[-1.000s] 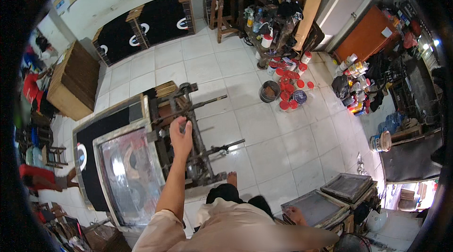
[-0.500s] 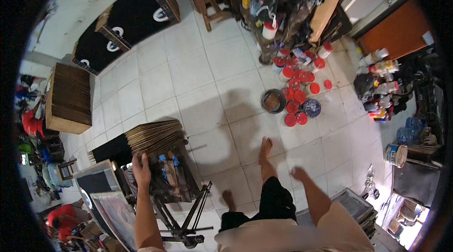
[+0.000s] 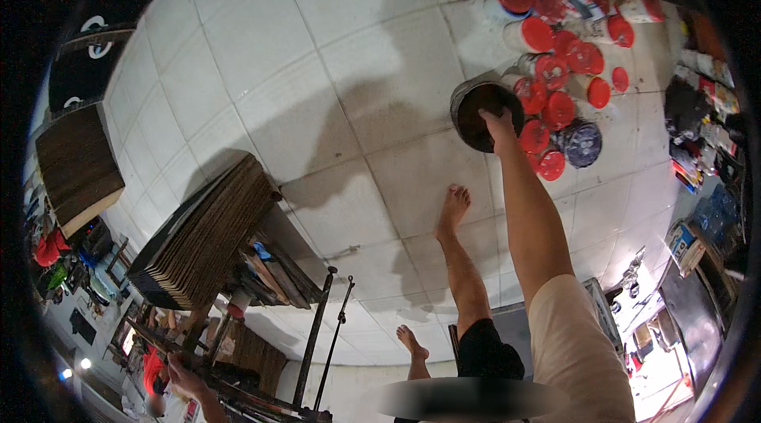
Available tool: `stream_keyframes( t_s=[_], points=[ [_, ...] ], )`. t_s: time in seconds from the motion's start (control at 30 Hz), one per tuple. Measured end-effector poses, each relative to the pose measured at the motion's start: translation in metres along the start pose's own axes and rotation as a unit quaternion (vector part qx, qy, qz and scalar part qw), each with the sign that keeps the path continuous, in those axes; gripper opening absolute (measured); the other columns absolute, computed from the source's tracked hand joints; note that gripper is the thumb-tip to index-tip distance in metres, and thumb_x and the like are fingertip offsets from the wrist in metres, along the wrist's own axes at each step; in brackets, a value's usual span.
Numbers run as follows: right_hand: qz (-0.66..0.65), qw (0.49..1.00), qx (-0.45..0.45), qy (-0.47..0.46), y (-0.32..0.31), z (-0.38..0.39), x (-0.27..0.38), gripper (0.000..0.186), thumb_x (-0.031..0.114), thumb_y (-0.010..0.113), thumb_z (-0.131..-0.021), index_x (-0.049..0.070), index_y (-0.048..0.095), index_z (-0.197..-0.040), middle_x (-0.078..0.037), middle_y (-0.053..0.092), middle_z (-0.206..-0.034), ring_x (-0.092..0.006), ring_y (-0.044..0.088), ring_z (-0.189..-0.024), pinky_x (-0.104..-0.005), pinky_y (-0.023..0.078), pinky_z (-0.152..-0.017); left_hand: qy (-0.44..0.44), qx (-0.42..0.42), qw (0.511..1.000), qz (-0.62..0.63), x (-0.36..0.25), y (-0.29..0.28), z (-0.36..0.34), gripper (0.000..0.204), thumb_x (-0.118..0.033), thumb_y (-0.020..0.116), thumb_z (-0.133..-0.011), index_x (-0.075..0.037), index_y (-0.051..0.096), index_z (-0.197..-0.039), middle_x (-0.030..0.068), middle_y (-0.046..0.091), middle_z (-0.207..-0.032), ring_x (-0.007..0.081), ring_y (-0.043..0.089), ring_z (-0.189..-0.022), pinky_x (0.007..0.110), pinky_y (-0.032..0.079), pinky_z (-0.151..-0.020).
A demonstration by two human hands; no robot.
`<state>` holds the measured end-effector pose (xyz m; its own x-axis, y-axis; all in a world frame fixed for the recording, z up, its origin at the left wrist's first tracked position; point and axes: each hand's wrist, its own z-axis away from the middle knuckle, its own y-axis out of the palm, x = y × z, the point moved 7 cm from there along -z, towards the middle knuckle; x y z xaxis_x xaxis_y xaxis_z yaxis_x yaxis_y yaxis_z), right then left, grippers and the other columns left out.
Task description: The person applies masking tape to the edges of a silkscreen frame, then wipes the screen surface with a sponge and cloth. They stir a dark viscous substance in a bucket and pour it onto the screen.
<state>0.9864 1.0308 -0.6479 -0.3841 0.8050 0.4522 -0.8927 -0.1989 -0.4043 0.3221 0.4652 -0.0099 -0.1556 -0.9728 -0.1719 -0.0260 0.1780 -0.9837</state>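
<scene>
Head view: right hand point(image 3: 499, 128) at the end of an outstretched arm, down inside the mouth of a round dark bucket point(image 3: 460, 126). Thumb and fingers partly apart, pointing into the bucket; can't tell if they have hold of anything, fingertips sit against the dark interior. Bucket stands upright on the white tiled floor point(image 3: 333, 221), right of centre in the upper half, just beside a cluster of red-lidded containers point(image 3: 560, 109). Tub with a dark, smeared lid point(image 3: 583, 144) at the cluster's lower right. One loose-looking red disc point(image 3: 620, 79) a bit apart on the right.

Left hand point(image 3: 187, 380) low at lower left, well apart from the bucket, near the dark frame point(image 3: 151, 334) of a rig. Its fingers stretch up and left, small and dim; can't tell how far open, whether they touch the frame, or whether they hold anything. Dark metal rods point(image 3: 319, 336) of the rig stick up to the right of that hand.

Stack of thin brown boards point(image 3: 212, 244) left of centre, dark top face, tilted in this view. Brown wooden box point(image 3: 78, 160) farther left. Bare right foot point(image 3: 453, 207) on the tiles below the bucket, left foot point(image 3: 412, 341) lower down. Person in red point(image 3: 154, 369) in the background, lower left, partly hidden. Broad shadow point(image 3: 357, 126) across the tiles left of the bucket
</scene>
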Motion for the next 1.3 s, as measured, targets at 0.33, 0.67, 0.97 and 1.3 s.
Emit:
stream_keyframes(
  t_s=[0.33, 0.67, 0.97, 1.3],
  points=[
    [0.203, 0.974, -0.033, -0.094, 0.072, -0.115, -0.078, 0.056, 0.035, 0.068, -0.1, 0.01, 0.055, -0.148, -0.013, 0.062, -0.145, -0.0318, 0.061, -0.132, -0.0517, 0.051, -0.111, 0.007, -0.012, 0.993, -0.116, 0.031, -0.043, -0.021, 0.046, -0.043, 0.052, -0.111, -0.004, 0.076, -0.108, 0.0103, 0.073, -0.113, 0.0292, 0.068, -0.106, 0.047, 0.053, -0.099],
    [-0.428, 0.868, 0.22, 0.122, 0.045, -0.045, -0.025, 0.04, 0.033, 0.065, -0.102, 0.011, 0.064, -0.136, -0.011, 0.07, -0.132, -0.0315, 0.064, -0.127, -0.0563, 0.053, -0.109, 0.286, 0.1, 0.901, -0.312, 0.033, -0.032, -0.024, 0.045, -0.042, 0.055, -0.11, -0.003, 0.076, -0.108, 0.009, 0.073, -0.11, 0.0278, 0.067, -0.099, 0.044, 0.054, -0.093],
    [-0.377, 0.92, 0.067, 0.083, 0.026, -0.045, -0.036, 0.039, 0.016, 0.072, -0.099, 0.018, 0.062, -0.136, -0.007, 0.071, -0.125, -0.0262, 0.072, -0.105, -0.0376, 0.061, -0.079, -0.013, 0.012, 0.998, -0.068, 0.001, -0.015, 0.006, 0.042, -0.037, 0.056, -0.111, 0.0, 0.075, -0.107, 0.0048, 0.071, -0.099, 0.0197, 0.064, -0.086, 0.036, 0.055, -0.077],
    [-0.104, 0.994, -0.02, -0.011, -0.001, -0.013, -0.006, 0.021, 0.024, 0.063, -0.104, 0.014, 0.073, -0.119, -0.001, 0.07, -0.095, -0.0181, 0.066, -0.079, -0.0346, 0.053, -0.067, 0.022, -0.014, 0.998, -0.065, -0.01, -0.008, 0.011, 0.046, -0.039, 0.054, -0.112, 0.002, 0.075, -0.109, 0.0087, 0.072, -0.095, 0.0207, 0.063, -0.086, 0.037, 0.052, -0.083]
  ],
)
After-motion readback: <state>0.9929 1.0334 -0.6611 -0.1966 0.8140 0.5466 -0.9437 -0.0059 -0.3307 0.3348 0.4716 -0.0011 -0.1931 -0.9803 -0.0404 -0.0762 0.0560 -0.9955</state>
